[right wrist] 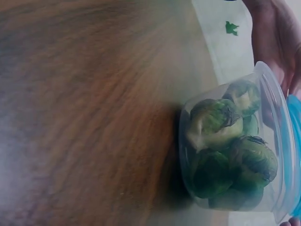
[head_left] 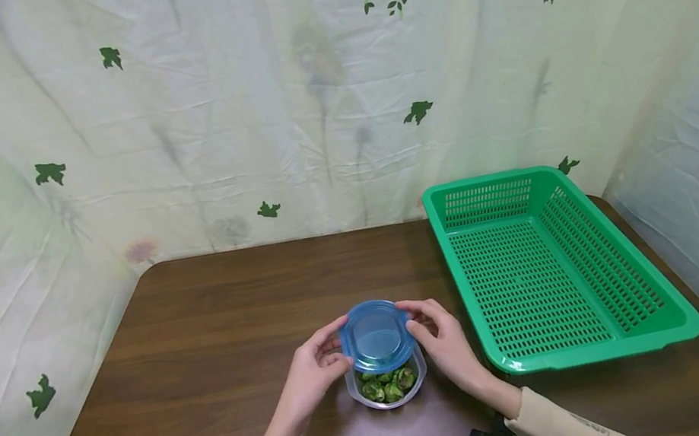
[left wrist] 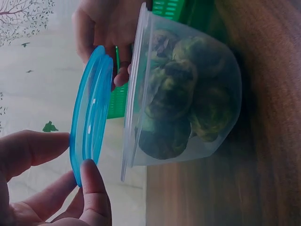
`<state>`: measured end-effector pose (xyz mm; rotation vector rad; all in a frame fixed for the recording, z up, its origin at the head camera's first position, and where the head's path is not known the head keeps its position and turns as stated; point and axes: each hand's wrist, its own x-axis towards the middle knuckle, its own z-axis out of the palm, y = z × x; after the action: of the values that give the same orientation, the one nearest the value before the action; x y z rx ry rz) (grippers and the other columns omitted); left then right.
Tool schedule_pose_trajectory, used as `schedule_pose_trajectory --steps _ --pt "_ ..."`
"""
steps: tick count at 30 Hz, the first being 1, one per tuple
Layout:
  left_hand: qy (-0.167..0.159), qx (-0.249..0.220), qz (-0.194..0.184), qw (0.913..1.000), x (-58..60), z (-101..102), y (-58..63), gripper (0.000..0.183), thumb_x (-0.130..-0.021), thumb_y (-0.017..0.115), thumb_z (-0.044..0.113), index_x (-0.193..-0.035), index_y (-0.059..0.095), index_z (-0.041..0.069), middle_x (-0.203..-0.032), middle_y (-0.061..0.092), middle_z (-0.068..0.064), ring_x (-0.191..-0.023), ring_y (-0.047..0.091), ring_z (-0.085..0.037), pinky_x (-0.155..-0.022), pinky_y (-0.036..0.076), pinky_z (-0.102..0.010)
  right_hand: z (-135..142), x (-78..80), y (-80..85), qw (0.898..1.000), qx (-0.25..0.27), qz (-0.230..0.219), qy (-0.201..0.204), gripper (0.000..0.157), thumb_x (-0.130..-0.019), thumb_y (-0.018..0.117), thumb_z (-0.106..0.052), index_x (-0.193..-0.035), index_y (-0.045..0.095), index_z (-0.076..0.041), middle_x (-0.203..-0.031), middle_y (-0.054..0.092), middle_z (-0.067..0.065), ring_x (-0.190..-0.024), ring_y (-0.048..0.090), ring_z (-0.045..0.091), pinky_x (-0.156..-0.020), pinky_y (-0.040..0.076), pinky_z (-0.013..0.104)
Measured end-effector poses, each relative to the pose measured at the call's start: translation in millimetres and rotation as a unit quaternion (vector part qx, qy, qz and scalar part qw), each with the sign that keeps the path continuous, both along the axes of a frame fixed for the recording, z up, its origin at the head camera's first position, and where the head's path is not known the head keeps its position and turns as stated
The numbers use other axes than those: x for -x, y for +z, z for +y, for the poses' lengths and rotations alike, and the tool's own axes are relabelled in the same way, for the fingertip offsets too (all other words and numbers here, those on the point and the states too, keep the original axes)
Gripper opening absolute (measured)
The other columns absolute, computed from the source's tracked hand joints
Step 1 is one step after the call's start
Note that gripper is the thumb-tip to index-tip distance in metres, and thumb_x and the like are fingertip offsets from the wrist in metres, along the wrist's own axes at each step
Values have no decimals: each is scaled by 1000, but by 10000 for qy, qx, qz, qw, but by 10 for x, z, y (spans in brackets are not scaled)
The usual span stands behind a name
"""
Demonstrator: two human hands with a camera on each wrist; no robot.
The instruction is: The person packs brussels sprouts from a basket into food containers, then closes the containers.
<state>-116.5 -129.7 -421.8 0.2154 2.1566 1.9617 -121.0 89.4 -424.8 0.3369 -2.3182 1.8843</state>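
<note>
A round, see-through blue lid (head_left: 378,338) is held by its rim between both hands, just above a clear plastic container (head_left: 391,404). My left hand (head_left: 316,366) pinches the lid's left edge between thumb and fingers; my right hand (head_left: 445,341) grips the opposite edge. Several green Brussels sprouts (head_left: 390,386) fill the container, which stands upright on the table. In the left wrist view a gap shows between the lid (left wrist: 91,115) and the container's rim (left wrist: 134,94). Sprouts (right wrist: 221,122) show through the clear wall in the right wrist view.
A large green plastic basket (head_left: 648,345) with slotted walls stands on the right of the brown wooden table (head_left: 207,365). A pale curtain (head_left: 275,107) with leaf prints hangs behind the table and along its sides.
</note>
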Motion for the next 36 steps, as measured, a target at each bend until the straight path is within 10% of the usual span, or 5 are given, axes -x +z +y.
schedule_pose_trajectory --steps 24,36 --pt "58 1165 882 9892 -252 32 -47 60 -74 67 -16 -131 53 -5 -116 56 -18 -86 60 -24 -72 54 -25 36 -179 -6 9976 -678 101 80 24 -87 61 9 -110 66 2 -84 52 4 -78 50 20 -68 46 25" --pt "-447 1792 1285 9744 -271 -46 -94 60 -82 72 -1 -138 49 3 -129 51 -16 -93 54 -23 -78 50 -33 116 -70 -364 9957 -881 -71 281 32 -88 66 0 -114 66 -17 -93 50 1 -77 51 15 -70 48 24"
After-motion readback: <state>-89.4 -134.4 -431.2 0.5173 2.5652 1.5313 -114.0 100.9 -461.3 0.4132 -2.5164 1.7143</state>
